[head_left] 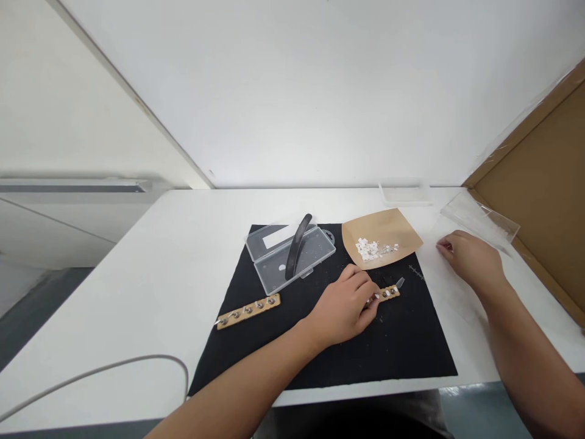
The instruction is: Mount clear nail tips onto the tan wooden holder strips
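Observation:
My left hand (346, 305) rests on the black mat (402, 341) with its fingers curled over one end of a wooden strip (388, 293) set with small metal studs. A second studded wooden strip (248, 310) lies on the mat to the left, apart from both hands. My right hand (470, 259) lies on the white table (159, 286) right of the mat, fingers bent, its fingertips hidden. A tan paper sheet (388, 228) holding several small white pieces (368, 248) sits between the hands, farther back.
An open clear plastic case (315, 250) with a black curved tool (298, 244) across it sits on the mat's back left. A clear plastic bag (479, 219) and a brown board (543, 183) are at the right. A shallow clear tray (404, 193) stands by the wall. A grey cable (91, 372) curves front left.

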{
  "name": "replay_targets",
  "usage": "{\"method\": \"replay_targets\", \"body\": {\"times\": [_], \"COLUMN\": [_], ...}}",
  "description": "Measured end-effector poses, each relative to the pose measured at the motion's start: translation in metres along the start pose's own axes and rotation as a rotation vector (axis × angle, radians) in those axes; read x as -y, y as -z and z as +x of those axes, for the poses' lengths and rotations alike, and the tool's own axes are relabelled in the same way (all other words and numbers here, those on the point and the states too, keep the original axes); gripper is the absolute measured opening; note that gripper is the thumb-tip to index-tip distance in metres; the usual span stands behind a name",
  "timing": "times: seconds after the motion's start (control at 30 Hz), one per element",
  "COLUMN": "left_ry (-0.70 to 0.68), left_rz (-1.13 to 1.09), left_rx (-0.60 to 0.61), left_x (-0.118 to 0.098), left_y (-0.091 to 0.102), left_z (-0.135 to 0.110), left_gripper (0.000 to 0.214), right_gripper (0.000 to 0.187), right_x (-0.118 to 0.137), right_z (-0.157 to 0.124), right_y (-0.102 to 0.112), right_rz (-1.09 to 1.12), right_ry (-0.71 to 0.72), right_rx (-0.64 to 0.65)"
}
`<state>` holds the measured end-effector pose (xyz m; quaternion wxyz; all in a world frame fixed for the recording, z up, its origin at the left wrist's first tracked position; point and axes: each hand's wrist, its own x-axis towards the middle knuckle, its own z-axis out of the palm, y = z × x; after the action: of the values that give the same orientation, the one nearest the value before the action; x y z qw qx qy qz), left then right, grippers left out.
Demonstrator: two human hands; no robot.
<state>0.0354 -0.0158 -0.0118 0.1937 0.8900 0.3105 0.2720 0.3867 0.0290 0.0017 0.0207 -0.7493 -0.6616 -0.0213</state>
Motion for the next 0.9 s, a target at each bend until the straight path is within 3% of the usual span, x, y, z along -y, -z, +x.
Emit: {"method": "replay_targets", "body": {"times": [0.43,0.9], "left_ry": [-0.018,-0.018], "left_rz": [0.009,-0.002], "left_rx": [-0.024,-0.031], "left_x": [0.000,0.002], "left_y": [-0.001,-0.002], "left_z": [0.000,0.000], "left_gripper": [0.006,0.006], "right_gripper": [0.023,0.016], "right_x": [0.018,0.005], "right_z": [0.007,0.026], "right_y": [0.008,-0.001], "right_rz": [-0.226,-0.232], "right_ry": [0.089,0.119], "right_rx": [0.078,0.128]}}
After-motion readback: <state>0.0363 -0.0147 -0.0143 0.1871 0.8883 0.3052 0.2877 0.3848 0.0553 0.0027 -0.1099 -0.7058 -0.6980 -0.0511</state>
